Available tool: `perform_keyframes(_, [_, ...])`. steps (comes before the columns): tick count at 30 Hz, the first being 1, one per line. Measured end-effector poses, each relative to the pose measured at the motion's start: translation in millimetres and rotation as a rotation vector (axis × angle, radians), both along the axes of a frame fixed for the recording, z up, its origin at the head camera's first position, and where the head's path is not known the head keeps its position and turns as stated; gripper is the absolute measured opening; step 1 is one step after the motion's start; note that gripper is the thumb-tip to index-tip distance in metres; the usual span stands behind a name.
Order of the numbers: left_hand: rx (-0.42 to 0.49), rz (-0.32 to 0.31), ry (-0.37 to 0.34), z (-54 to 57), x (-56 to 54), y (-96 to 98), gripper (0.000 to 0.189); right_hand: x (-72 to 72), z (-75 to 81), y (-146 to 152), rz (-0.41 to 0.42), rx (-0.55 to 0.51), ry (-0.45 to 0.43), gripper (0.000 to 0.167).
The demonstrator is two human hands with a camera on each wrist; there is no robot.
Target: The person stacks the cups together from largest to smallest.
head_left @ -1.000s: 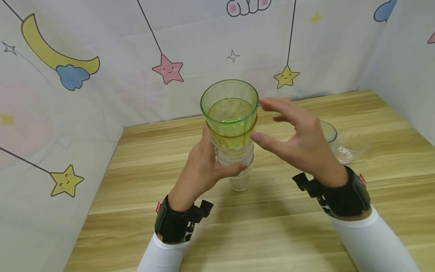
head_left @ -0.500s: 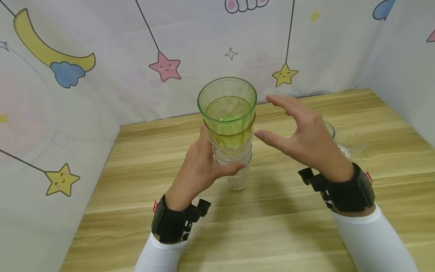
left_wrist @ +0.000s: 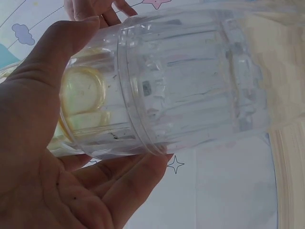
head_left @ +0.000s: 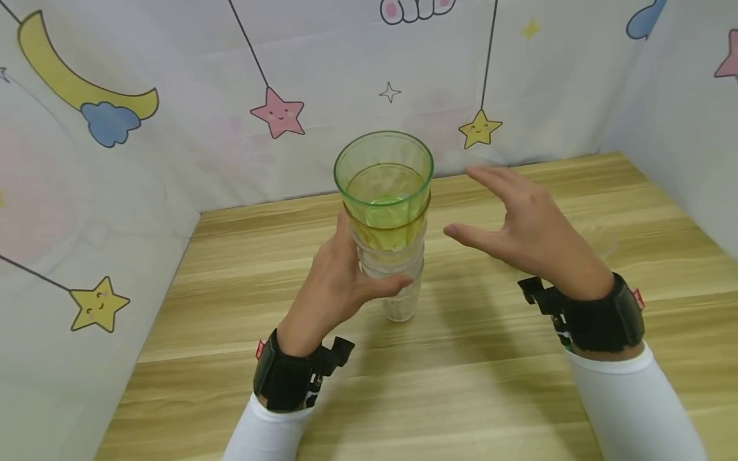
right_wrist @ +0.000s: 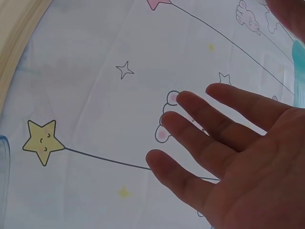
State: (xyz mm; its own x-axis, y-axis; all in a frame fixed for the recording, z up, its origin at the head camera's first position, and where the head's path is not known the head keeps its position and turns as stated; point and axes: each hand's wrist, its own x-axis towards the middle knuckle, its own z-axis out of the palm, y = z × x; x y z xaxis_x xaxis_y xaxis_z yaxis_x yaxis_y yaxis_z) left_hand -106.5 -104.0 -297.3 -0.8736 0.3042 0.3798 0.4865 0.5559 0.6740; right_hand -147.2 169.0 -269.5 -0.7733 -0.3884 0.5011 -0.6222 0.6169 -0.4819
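A tall stack of nested cups stands nearly upright in the middle of the head view. Its top is a green cup (head_left: 383, 150), an amber cup (head_left: 387, 230) sits below that, and clear cups (head_left: 402, 304) form the lower part. My left hand (head_left: 334, 275) grips the stack around its middle, the thumb across the near side. In the left wrist view, thumb and fingers curve round the clear plastic (left_wrist: 190, 76). Whether the base touches the table cannot be told. My right hand (head_left: 533, 234) hovers to the right of the stack, apart from it, its fingers (right_wrist: 186, 143) extended and holding nothing.
A clear bowl (head_left: 604, 240) on the wooden table (head_left: 259, 256) is faint and mostly hidden behind my right hand. A blue-rimmed clear vessel (right_wrist: 4, 176) shows at the right wrist view's left edge. Printed cloth walls (head_left: 346, 64) close in the back and sides.
My right hand has drawn away from the cup stack toward the right, and now covers the blue-rimmed vessel in the head view. The left hand keeps its hold on the stack.
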Motion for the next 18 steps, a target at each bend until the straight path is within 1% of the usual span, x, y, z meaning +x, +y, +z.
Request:
perform_keyframes(11, [-0.012, 0.009, -0.006, 0.2, 0.1, -0.1, 0.107, -1.2, 0.3, 3.0, -0.046, 0.051, -0.072, 0.08])
perform_keyframes(18, [-0.016, 0.013, -0.01, -0.5, -0.5, 0.2, 0.108, -1.3, 2.5, 8.2, -0.077, 0.096, -0.154, 0.084])
